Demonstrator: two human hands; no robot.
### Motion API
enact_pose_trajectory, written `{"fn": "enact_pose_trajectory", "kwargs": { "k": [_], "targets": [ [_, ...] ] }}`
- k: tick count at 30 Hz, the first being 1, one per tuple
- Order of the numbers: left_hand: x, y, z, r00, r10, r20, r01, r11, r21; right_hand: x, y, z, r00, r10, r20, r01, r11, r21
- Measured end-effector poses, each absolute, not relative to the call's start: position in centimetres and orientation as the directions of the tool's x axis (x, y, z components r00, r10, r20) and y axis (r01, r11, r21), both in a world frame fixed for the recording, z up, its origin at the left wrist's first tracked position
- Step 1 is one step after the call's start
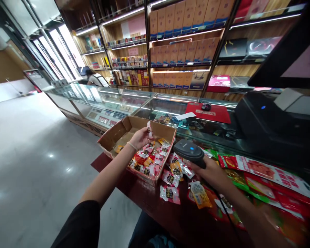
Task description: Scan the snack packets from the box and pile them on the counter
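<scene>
My left hand (141,138) is raised over a cardboard box (111,135), its fingers closed on a small snack packet (150,130) held upright. Inside the box lie several pink, white and orange snack packets (147,151), mostly toward its right side. In my right hand (209,167) is a black barcode scanner (188,151) with a blue light, its head pointing left toward the box. Below the scanner, loose pink and white packets (169,194) and an orange packet (200,195) rest on the dark red counter (134,193).
Larger red and green snack bags (268,179) are piled at the right. Behind the box runs a glass display case (113,100) with a red mat (217,113) and a mouse (206,106). A dark till machine (260,120) stands at right. A person (96,79) is farther back.
</scene>
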State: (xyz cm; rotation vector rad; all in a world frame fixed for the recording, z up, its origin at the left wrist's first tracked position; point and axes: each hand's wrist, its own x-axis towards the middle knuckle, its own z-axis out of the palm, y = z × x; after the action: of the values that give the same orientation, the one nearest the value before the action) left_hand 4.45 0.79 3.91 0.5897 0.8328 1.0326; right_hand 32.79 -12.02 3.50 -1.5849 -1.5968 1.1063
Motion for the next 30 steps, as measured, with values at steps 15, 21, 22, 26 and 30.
{"fn": "enact_pose_trajectory", "kwargs": {
  "k": [15, 21, 22, 26, 30],
  "targets": [
    [6.7, 0.6, 2.5, 0.557, 0.802, -0.215, -0.496, 0.529, 0.689, 32.7, -13.7, 2.4, -0.090, 0.996, -0.008, 0.447, 0.034, -0.894],
    [6.4, 0.5, 2.0, 0.659, 0.712, -0.243, -0.414, 0.613, 0.673, 31.2, -12.3, 4.6, -0.148, 0.982, 0.122, 0.499, 0.180, -0.848],
    [6.3, 0.6, 1.7, 0.666, 0.704, -0.245, -0.409, 0.620, 0.670, 31.0, -11.9, 4.8, -0.193, 0.974, 0.114, 0.509, 0.199, -0.837],
    [6.1, 1.6, 0.2, 0.709, 0.670, -0.222, -0.405, 0.643, 0.650, 30.6, -10.9, 4.9, -0.301, 0.953, 0.045, 0.557, 0.214, -0.802],
    [6.3, 2.0, -0.5, 0.688, 0.678, -0.258, -0.403, 0.652, 0.642, 31.1, -10.9, 4.7, -0.294, 0.954, 0.053, 0.515, 0.205, -0.832]
  ]
}}
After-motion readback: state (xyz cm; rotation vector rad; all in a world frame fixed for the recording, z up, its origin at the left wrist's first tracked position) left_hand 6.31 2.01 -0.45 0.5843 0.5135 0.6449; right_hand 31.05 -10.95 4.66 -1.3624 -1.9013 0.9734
